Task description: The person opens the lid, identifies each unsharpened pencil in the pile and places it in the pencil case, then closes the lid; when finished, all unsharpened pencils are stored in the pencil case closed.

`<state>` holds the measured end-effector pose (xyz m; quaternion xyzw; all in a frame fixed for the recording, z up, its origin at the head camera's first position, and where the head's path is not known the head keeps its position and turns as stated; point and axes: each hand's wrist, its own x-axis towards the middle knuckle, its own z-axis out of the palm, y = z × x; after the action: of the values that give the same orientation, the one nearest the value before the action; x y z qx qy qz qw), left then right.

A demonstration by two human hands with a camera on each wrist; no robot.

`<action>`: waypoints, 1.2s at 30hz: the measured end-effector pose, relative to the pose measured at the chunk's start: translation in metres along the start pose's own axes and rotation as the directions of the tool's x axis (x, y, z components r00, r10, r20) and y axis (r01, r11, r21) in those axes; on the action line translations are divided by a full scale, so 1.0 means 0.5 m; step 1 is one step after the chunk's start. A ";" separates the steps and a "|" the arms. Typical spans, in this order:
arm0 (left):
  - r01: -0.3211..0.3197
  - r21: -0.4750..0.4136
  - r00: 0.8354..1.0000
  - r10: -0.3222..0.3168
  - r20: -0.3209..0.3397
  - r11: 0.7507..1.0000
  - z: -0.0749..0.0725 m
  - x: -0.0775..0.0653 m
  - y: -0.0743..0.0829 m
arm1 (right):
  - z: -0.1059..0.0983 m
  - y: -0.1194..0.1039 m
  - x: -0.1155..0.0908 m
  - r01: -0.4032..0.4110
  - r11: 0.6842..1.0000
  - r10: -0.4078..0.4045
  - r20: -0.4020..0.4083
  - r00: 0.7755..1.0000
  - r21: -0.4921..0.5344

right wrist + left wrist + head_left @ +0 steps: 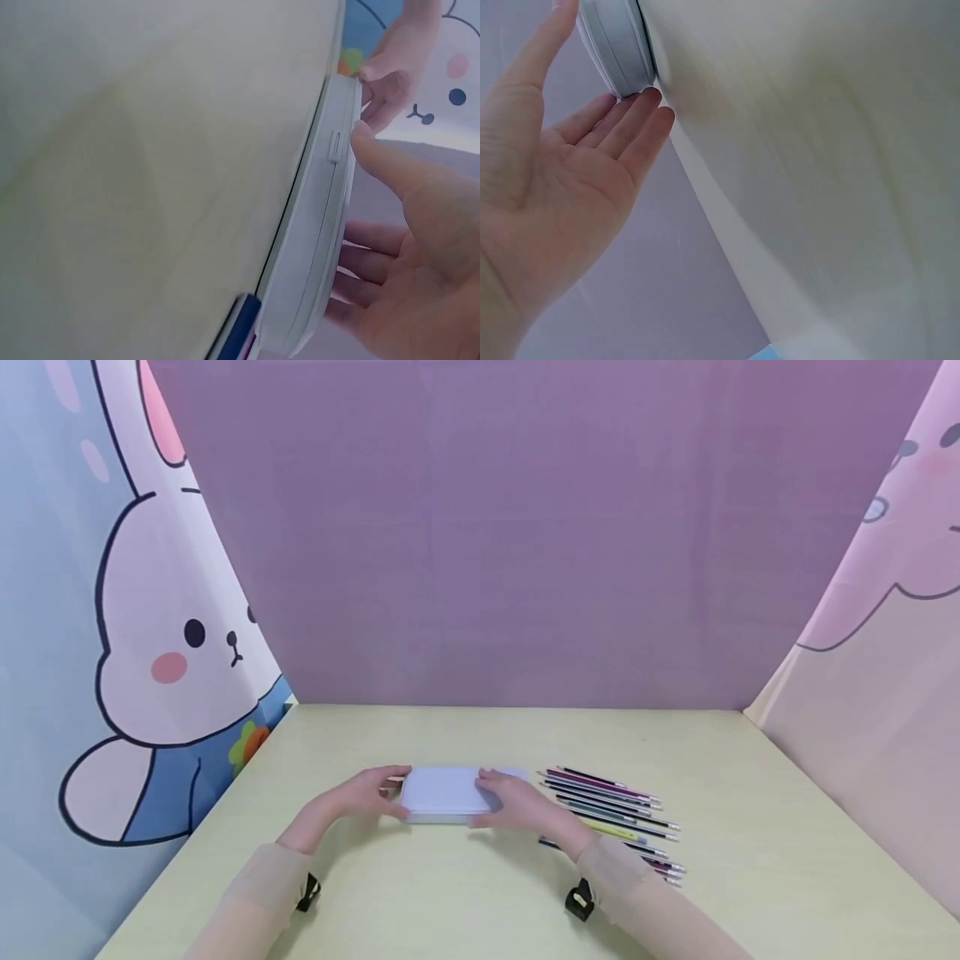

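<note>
A flat white case [442,793] lies lengthwise on the table, its lid down. My left hand [369,793] is at the left end, thumb by the front corner and fingers by the back one. In the left wrist view its fingertips [651,96] meet the end of the case [621,45]. My right hand [517,802] spans the right part, thumb near the front edge and fingers over the lid. In the right wrist view a small latch [335,146] shows on the front side, with the right thumb [375,154] close to it.
Several pencils [607,797] lie in a loose row right of the case, partly under my right forearm. One is yellow [615,830]. A dark pencil end [236,322] sits close by the case. A purple cloth [487,535] hangs behind the table, with rabbit-print curtain [172,610] at left.
</note>
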<state>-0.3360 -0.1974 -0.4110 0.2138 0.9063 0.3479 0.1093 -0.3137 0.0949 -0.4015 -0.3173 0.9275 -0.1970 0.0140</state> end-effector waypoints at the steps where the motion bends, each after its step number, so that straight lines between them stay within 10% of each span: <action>1: 0.002 -0.007 1.000 -0.002 -0.002 1.000 0.001 0.000 0.000 | 0.000 -0.001 -0.001 0.000 1.000 0.000 0.004 1.000 -0.009; 11: 0.003 -0.032 1.000 -0.004 -0.019 0.999 0.012 0.001 -0.002 | -0.002 -0.006 -0.003 0.024 0.995 -0.023 0.011 1.000 -0.095; 36: -0.022 0.042 1.000 0.023 -0.008 0.999 -0.001 -0.002 0.003 | -0.029 0.019 0.001 0.007 0.998 -0.008 0.008 1.000 0.059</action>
<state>-0.3346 -0.1973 -0.4096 0.2247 0.9113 0.3310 0.0972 -0.3219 0.1067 -0.3916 -0.3209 0.9201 -0.2230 0.0262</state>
